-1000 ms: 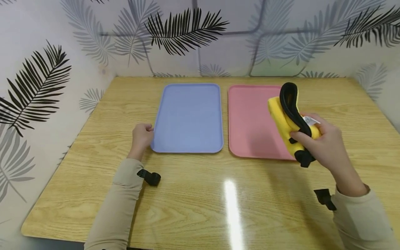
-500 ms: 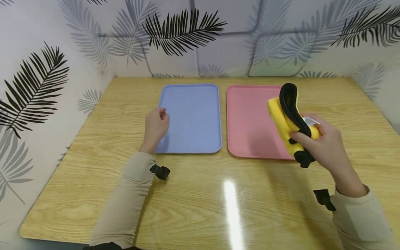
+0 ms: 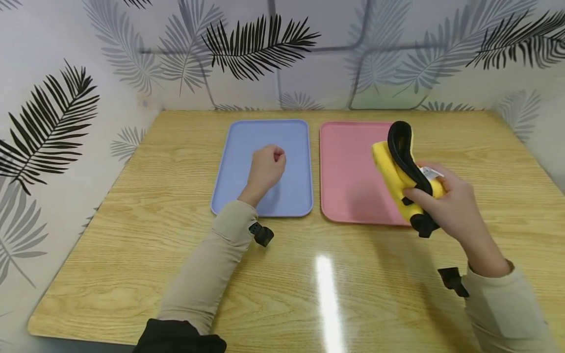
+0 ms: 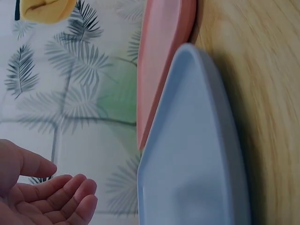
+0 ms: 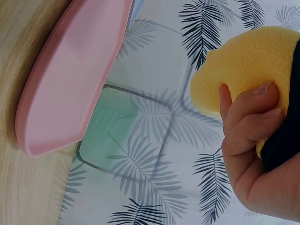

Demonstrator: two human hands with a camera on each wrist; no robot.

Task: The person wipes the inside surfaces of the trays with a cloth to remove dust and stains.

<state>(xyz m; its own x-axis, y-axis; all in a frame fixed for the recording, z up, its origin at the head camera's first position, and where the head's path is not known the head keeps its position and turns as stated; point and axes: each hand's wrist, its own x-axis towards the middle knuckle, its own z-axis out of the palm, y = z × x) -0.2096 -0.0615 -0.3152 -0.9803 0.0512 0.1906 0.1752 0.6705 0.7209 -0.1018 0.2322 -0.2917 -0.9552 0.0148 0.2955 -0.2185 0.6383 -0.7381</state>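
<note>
My right hand grips a fuzzy yellow-and-black plush item, held up over the right part of the pink tray. The item has a black loop at its top, a black stubby lower end and a white tag. In the right wrist view, curled fingers press into its yellow plush. My left hand hovers over the blue tray with nothing in it. Its fingers are loosely bent and the thumb stands apart from them in the left wrist view.
Both trays lie side by side on a wooden table, blue on the left and pink on the right. A wall with a leaf pattern stands behind the table. A bright light streak reflects on the front of the tabletop.
My left hand has moved from the blue tray's left edge rightward to over its middle. My right hand, with the plush item, has barely shifted, slightly leftward.
</note>
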